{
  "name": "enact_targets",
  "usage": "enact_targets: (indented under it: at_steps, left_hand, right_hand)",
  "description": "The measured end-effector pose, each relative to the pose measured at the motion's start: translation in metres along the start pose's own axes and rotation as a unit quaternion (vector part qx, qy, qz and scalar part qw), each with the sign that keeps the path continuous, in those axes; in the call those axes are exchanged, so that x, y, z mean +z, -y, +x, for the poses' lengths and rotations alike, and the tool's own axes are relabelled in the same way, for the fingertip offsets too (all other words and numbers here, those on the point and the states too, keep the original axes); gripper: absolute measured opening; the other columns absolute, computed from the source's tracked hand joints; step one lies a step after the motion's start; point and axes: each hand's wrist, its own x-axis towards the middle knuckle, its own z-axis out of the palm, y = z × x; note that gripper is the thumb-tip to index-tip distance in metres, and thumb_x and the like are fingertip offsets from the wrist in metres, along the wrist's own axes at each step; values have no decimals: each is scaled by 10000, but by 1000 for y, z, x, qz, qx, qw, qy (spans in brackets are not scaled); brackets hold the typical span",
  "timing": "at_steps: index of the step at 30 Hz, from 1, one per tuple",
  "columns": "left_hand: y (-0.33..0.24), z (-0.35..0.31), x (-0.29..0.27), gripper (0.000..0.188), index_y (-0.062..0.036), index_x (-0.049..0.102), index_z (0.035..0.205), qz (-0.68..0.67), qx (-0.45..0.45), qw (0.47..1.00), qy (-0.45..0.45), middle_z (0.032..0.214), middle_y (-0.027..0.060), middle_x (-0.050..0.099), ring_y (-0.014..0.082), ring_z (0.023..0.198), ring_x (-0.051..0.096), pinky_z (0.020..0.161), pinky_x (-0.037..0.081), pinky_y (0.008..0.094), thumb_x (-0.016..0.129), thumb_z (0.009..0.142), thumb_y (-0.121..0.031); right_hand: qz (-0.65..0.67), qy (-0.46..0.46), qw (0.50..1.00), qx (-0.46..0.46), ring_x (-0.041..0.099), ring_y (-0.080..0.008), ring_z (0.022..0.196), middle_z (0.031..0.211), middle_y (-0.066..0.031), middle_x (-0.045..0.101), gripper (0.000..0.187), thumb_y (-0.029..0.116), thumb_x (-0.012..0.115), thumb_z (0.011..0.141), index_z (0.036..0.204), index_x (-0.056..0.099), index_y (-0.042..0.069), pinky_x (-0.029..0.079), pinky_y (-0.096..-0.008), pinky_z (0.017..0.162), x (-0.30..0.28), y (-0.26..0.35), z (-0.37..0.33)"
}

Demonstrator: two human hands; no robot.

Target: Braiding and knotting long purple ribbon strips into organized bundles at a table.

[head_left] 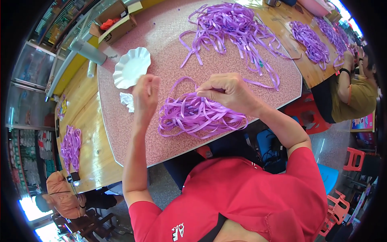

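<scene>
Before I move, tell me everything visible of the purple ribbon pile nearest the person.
The purple ribbon pile is a loose, tangled heap of flat, shiny, fabric-like strands, with darker bits among them. It lies on the pink speckled tabletop close to the near edge, one loop arching at the top. The right hand's grip seems to pinch a strand.

Bright openings (34, 208) glare, edges bend, and the left fingers (155, 83) blur.

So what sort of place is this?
Probably a small shop doubling as a workroom: glossy purple ribbons heaped on a pink speckled table, a grey glass-fronted cabinet and crowded shelves.
</scene>
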Motion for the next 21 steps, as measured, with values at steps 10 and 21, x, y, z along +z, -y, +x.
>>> enact_targets:
  at_steps: [10,21]
  left_hand:
    - [-87,-33,15,693,-1,658,899,-439,-141,847,264,709,50,591,138,723,560,704,461,297,315,1052,-582]
    - [-94,-49,25,220,-16,564,980,-319,-40,943,82,823,26,556,96,759,494,685,431,272,499,1066,-208]
  right_hand:
    - [-87,6,988,-129,609,-211,579,700,-78,611,134,68,767,825,957,752,49,462,-330,499,1,3,5]
    - [34,11,998,57,629,-146,669,768,-79,679,126,71,756,850,962,750,16,478,-284,592,4,5,-4]
